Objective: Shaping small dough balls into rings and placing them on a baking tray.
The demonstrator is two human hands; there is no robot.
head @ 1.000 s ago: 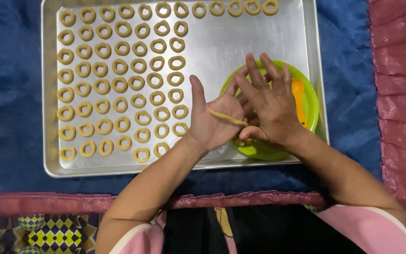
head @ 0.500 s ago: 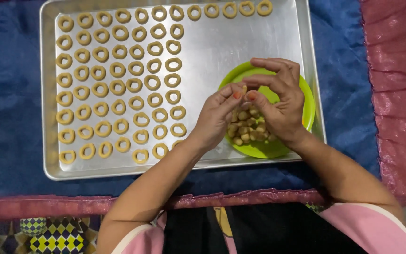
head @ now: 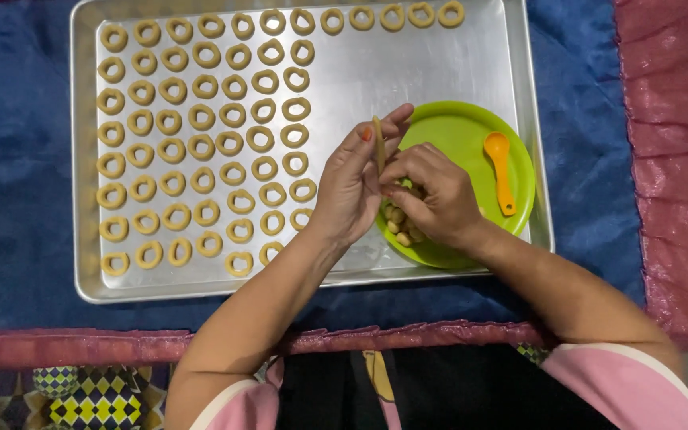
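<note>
I saw my left hand point(head: 352, 187) and right hand point(head: 428, 191) meet over the green plate point(head: 459, 131)'s left edge; both grips pinched a thin dough strip point(head: 377, 143), upright between the fingertips; dough pieces point(head: 401, 227) lay in the plate; an orange spoon point(head: 501, 171) rested there; dough rings point(head: 201, 143) filled the metal tray point(head: 439, 56) left of the plate.

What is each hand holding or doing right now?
Left hand: pinching the dough strip upright.
Right hand: closed on the same strip's lower end, above the green plate.
</note>
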